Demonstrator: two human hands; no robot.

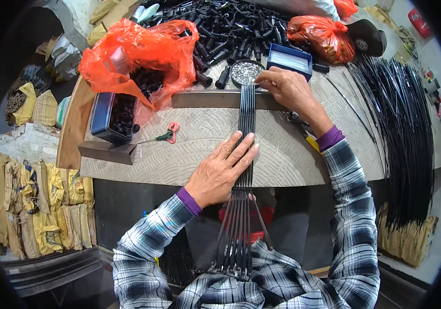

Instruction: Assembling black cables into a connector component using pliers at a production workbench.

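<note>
Several thin black rods (245, 121) lie side by side, running from my lap over the table edge. Their far ends rest on a grey metal bar (205, 100), and thicker dark ends fan out near my lap. My left hand (222, 167) is spread flat across the rods, fingers stretched out. Beside the rods' far tips, my right hand (288, 88) has its thumb and forefinger pinched; anything between them is too small to make out. A round dark dish (246, 72) of small silvery pieces sits just past the tips.
Black tubular parts (220, 31) are heaped at the back. Orange bags (143, 44), a blue box of pale thin pieces (288, 61) and a blue tin of dark bits (103, 116) stand around. Scissors (171, 134) lie left; a bundle of black rods (401, 139) hangs over the right edge.
</note>
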